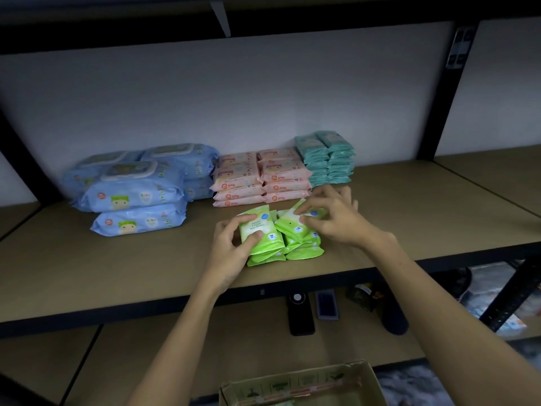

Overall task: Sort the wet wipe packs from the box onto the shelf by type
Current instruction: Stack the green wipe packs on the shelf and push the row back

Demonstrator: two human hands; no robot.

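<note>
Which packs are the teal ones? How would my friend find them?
Look at the middle shelf board, along the white back wall. The teal wet wipe packs stand in two tall stacks at the right end of the row, beside the pink packs. They are the smallest and stacked highest.

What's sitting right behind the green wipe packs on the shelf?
Pink packs stacked in two columns, teal packs beside them. The right hand covers the shelf patch between.
</note>
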